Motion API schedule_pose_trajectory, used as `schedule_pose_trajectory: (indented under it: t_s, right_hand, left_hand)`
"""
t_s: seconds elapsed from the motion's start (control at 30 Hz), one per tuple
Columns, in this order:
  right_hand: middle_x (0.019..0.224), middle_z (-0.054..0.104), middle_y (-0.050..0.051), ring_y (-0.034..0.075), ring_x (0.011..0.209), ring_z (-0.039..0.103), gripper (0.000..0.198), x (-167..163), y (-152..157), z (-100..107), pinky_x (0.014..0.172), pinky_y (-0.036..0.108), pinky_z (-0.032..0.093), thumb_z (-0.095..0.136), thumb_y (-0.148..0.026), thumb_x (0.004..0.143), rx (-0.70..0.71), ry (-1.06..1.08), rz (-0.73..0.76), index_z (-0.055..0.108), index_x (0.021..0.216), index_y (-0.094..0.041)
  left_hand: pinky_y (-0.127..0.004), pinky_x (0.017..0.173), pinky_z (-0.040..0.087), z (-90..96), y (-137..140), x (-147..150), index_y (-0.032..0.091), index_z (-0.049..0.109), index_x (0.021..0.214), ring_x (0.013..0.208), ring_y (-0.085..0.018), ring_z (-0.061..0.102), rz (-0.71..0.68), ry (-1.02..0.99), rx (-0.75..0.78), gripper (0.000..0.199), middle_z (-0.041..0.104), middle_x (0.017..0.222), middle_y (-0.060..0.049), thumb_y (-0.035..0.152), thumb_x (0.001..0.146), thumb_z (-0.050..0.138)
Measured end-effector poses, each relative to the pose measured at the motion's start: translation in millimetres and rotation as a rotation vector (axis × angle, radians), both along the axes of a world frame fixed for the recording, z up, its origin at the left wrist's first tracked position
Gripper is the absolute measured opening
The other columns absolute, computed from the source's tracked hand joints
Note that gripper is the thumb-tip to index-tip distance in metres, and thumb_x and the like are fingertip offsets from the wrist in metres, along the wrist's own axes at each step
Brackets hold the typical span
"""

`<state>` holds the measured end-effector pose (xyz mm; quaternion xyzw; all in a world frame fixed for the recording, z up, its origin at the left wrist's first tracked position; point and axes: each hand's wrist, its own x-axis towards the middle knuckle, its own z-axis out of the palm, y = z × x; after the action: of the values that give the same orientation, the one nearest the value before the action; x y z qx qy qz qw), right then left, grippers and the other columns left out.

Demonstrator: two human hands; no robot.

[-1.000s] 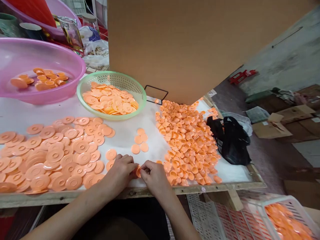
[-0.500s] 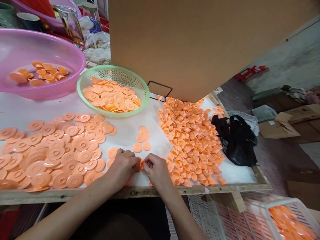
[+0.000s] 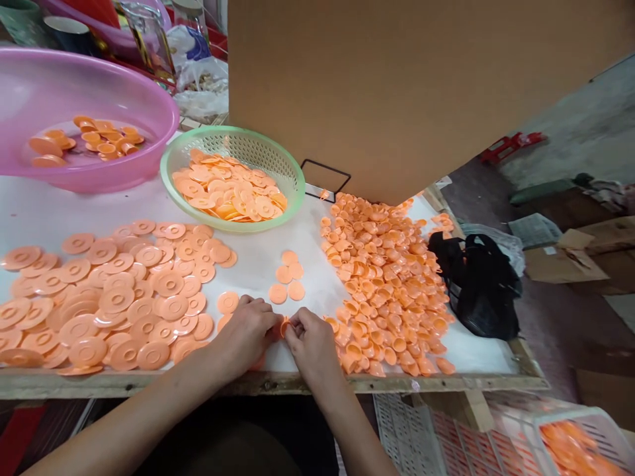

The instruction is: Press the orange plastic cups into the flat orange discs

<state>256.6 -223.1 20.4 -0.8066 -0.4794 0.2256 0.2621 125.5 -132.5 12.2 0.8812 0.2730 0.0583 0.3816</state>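
Note:
Close to the table's front edge my two hands meet around a small orange toy cup. The fingers of my left hand are closed on its left side, partly hidden behind the back of the hand. From the right, my right hand pinches it between thumb and fingertips. To the left of my hands spreads a heap of flat orange toy saucers. A pile of similar small cups lies to the right. Several small discs lie on the white surface just beyond my hands.
A green basket of orange discs and a pink basin with several orange pieces stand behind the saucers. A large cardboard box rises at the back. A black bag sits at the right edge, above a crate of orange parts.
The view has shifted slightly, so most things appear a little further right. Both hands stay together at the small cup, with only a slight shift of the fingers.

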Motion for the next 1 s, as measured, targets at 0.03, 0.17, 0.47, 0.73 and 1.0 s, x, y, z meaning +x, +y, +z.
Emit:
schedule_pose_trajectory:
  t_s: [0.03,0.17,0.47,0.73,1.0]
  right_hand:
    - [0.057,0.054,-0.002,0.012,0.054,0.048,0.012,-0.2,0.3,0.5,0.053,0.022,0.034,0.050,-0.016,0.074,-0.006,-0.010,0.007,0.049,0.063,-0.021]
    - [0.060,0.056,-0.001,0.014,0.057,0.050,0.012,2.3,0.8,3.2,0.054,0.022,0.034,0.049,-0.014,0.075,-0.019,-0.039,0.054,0.050,0.065,-0.021]
    - [0.066,0.060,0.001,0.015,0.062,0.054,0.017,-0.2,-7.3,-6.3,0.059,0.025,0.039,0.047,-0.020,0.084,0.032,0.064,0.014,0.057,0.069,-0.020]
    - [0.065,0.064,0.001,0.016,0.061,0.059,0.014,0.2,-4.1,-3.8,0.059,0.026,0.044,0.052,-0.023,0.081,0.057,0.270,-0.041,0.058,0.069,-0.020]
    - [0.078,0.062,0.003,0.015,0.062,0.059,0.018,-17.4,-17.6,-10.2,0.054,0.025,0.049,0.055,-0.020,0.076,0.185,0.348,-0.111,0.062,0.092,-0.018]
  left_hand:
    - [-0.030,0.072,0.034,4.1,2.2,-0.1,0.020,0.072,0.082,0.075,-0.017,0.057,0.014,0.004,-0.087,0.015,0.067,0.071,-0.002,0.022,0.084,0.058]
    - [-0.025,0.060,0.036,18.2,6.9,9.5,0.021,0.072,0.084,0.069,-0.016,0.061,0.190,0.068,-0.376,0.017,0.070,0.075,-0.001,0.024,0.077,0.058]
    - [-0.024,0.056,0.032,4.1,-15.1,20.3,0.018,0.055,0.065,0.061,-0.014,0.055,0.336,0.049,-0.290,0.016,0.064,0.066,-0.001,0.019,0.080,0.050]
    - [-0.022,0.056,0.034,-0.1,-14.9,16.5,0.018,0.056,0.067,0.061,-0.014,0.057,0.345,-0.039,-0.311,0.015,0.064,0.066,-0.001,0.018,0.081,0.050]
    - [-0.022,0.064,0.043,-5.0,-33.6,-13.6,0.019,0.060,0.073,0.067,-0.012,0.057,0.266,-0.349,-0.159,0.019,0.063,0.071,0.001,0.013,0.083,0.045]
